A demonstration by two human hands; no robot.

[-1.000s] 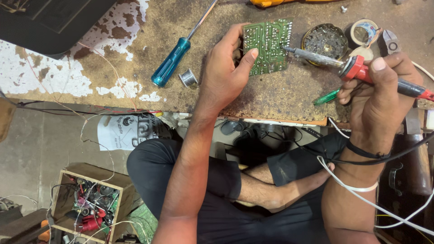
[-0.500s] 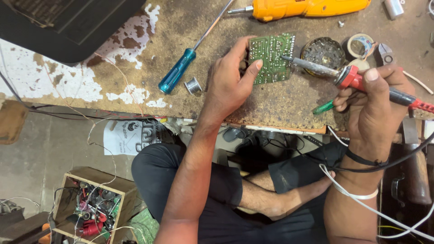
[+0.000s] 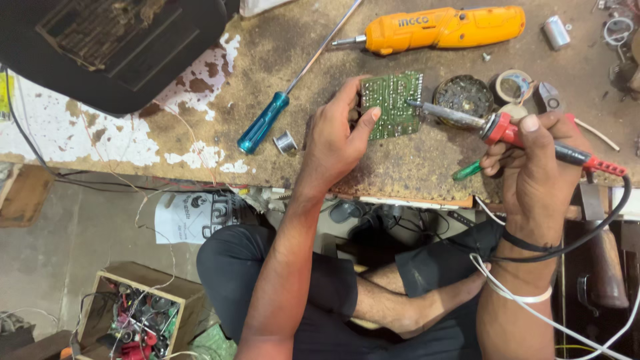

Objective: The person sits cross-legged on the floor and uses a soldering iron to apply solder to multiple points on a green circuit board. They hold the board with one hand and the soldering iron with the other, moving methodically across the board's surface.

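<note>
The left hand [image 3: 337, 137] presses the green circuit board [image 3: 393, 103] flat on the worn surface [image 3: 427, 163] so it cannot slide. The right hand [image 3: 533, 157] grips the red soldering iron [image 3: 497, 125], its tip touching the board's edge.

Bare forearms, dark shorts [image 3: 267, 280], black band [image 3: 527, 241] on right wrist (thin)

green circuit board [image 3: 393, 103], red-handled soldering iron [image 3: 507, 127] — orange driver [image 3: 440, 28]
</note>
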